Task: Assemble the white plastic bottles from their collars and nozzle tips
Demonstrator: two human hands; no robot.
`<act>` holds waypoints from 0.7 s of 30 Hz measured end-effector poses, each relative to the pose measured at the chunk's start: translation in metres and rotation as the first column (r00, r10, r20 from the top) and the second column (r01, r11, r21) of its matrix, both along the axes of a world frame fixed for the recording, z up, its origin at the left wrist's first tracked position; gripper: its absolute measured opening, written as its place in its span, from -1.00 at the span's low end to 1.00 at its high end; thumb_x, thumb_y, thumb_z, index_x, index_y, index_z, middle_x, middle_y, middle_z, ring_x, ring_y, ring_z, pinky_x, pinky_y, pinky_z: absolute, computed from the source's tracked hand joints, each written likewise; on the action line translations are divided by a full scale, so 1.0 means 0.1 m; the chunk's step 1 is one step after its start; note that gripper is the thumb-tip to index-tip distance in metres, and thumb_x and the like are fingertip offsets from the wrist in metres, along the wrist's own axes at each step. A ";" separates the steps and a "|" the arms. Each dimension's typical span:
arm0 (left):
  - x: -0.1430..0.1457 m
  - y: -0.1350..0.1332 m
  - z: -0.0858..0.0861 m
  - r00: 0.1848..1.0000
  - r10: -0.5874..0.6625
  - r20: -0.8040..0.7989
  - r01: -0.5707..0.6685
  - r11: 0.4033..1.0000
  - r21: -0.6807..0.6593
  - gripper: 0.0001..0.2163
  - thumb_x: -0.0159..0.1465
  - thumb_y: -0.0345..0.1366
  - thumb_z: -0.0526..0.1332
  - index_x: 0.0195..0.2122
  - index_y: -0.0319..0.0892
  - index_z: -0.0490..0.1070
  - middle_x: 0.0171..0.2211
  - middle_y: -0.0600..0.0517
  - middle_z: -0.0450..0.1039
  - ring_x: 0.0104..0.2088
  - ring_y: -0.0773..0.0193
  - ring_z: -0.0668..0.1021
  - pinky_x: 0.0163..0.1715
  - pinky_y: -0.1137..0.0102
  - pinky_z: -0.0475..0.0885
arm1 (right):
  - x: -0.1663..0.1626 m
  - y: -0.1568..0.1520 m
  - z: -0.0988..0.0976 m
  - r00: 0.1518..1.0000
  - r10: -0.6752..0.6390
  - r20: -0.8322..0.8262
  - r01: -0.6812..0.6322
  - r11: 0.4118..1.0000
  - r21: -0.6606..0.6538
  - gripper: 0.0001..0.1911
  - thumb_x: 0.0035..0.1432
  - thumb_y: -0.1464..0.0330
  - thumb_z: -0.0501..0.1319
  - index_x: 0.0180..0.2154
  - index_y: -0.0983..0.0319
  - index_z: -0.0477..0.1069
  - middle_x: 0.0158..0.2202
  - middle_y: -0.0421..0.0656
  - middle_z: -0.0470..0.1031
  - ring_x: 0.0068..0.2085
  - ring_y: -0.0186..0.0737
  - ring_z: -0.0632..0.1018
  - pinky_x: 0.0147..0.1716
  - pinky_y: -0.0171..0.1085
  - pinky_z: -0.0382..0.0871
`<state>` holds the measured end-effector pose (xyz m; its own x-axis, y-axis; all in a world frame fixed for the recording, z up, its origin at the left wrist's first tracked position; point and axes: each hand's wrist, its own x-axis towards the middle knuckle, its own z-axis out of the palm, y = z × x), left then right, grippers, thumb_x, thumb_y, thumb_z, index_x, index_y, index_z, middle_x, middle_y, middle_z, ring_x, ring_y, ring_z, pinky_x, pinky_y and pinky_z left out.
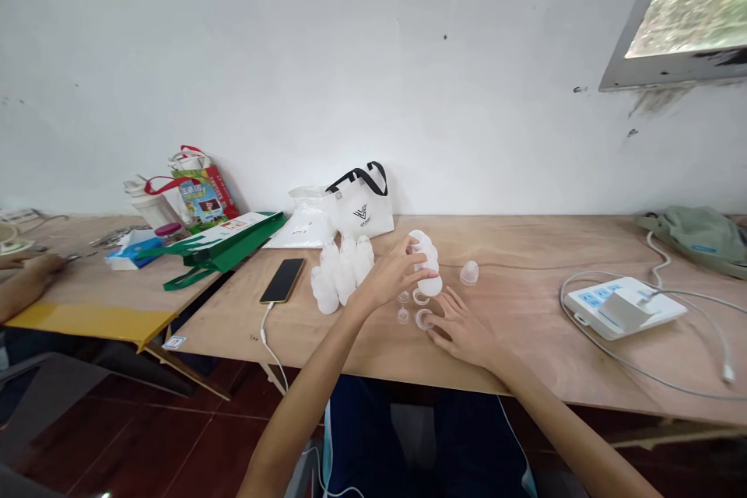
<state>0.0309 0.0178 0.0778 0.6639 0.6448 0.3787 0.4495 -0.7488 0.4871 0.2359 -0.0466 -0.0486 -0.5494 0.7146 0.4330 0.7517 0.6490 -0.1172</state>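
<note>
My left hand (392,274) is wrapped round a stack of translucent white plastic cups (426,263), held tilted above the wooden table (525,303). My right hand (461,327) rests low on the table with its fingers pinching a small clear ring-shaped piece (424,319). Two more small clear pieces (403,305) lie just left of it. One cup (469,273) sits alone to the right. A cluster of white cups (343,271) stands to the left of my left hand.
A black phone (283,280) on a white cable lies left of the cups. A white tote bag (360,210), plastic pouches and a green bag (225,245) sit behind. A white power strip (624,307) with cables lies right. Another person's arm (26,280) rests far left.
</note>
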 end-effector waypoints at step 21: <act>0.38 0.03 -0.36 0.920 -0.181 -0.348 0.107 0.970 -0.219 -0.63 0.29 0.11 0.24 -0.02 0.02 0.48 0.11 0.02 0.29 -0.08 0.15 0.51 -0.17 0.36 0.35 | 0.63 -0.17 -0.19 0.750 -0.388 -0.536 0.370 0.917 -0.146 -0.74 0.36 0.24 0.02 -0.09 0.13 0.44 -0.04 -0.08 0.55 0.00 -0.02 0.56 0.02 -0.04 0.45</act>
